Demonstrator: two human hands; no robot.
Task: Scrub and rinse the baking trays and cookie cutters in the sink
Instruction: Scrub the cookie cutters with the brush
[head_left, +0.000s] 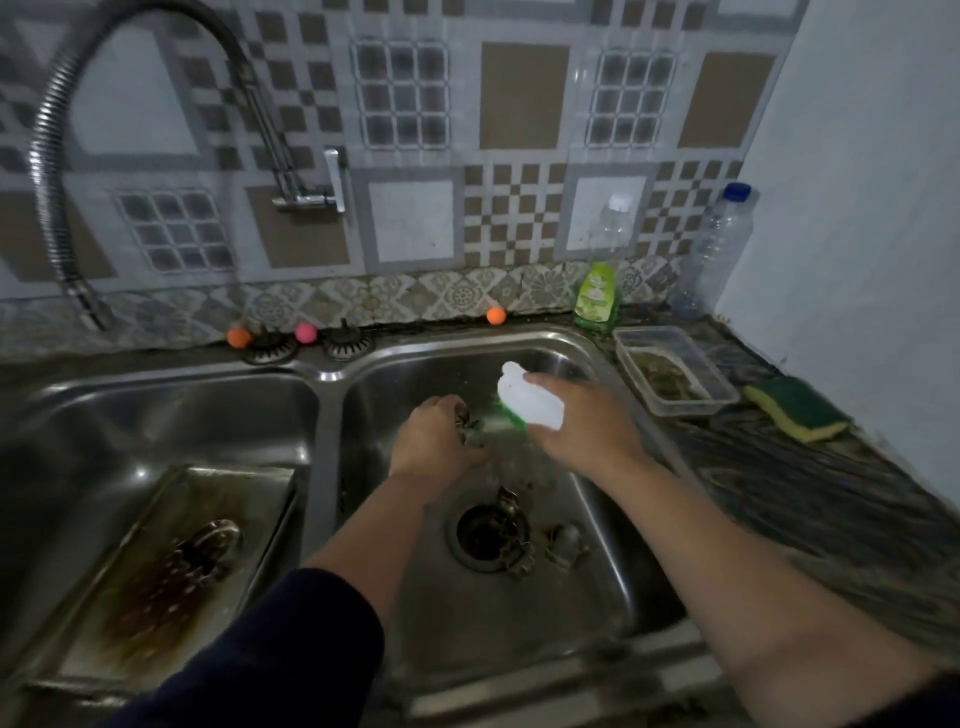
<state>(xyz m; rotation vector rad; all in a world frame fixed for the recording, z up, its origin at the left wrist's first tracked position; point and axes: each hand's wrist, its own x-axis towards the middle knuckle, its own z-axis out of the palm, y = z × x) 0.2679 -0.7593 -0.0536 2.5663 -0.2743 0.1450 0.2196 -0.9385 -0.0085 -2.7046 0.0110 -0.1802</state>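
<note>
Over the right sink basin (597, 587), my left hand (436, 441) grips a small metal cookie cutter (467, 422). My right hand (587, 426) holds a white scrub brush (527, 397) with green bristles, which touch the cutter. Several more cookie cutters (519, 540) lie around the drain (485, 532). A dirty, stained baking tray (171, 566) leans in the left basin, with another cutter (210, 543) lying on it.
A flexible tap hose (52, 171) arcs over the left basin. On the right counter stand a green dish soap bottle (596, 299), a clear plastic container (675, 371), a yellow-green sponge (795, 408) and two clear bottles (719, 249). Two strainers (345, 343) sit behind the sink.
</note>
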